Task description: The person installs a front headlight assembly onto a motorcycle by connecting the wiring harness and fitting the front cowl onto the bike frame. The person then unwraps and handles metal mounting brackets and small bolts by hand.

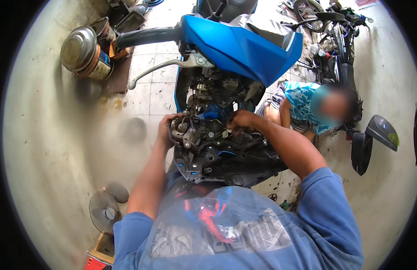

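In front of me stands a scooter with a blue handlebar cover (235, 45) and its front opened up, bare wiring (208, 92) showing inside. A dirty black plastic panel (231, 155) with screws and fittings lies tilted between the wiring and my shirt. My left hand (165, 128) grips this panel's left edge beside the round key-lock area, fingers partly hidden behind it. Over the panel's far right part, my right hand (242, 122) is closed, fingers bent down among wires. A small pale connector (225, 133) sits close to its fingertips; whatever they pinch is hidden.
The brake lever (159, 69) and black handgrip (147, 38) jut out leftward. A person (303, 101) crouches at right, near a parked motorcycle (341, 49) and a mirror (381, 132). Metal tins (80, 49) stand far left; a fan (104, 212) stands near left.
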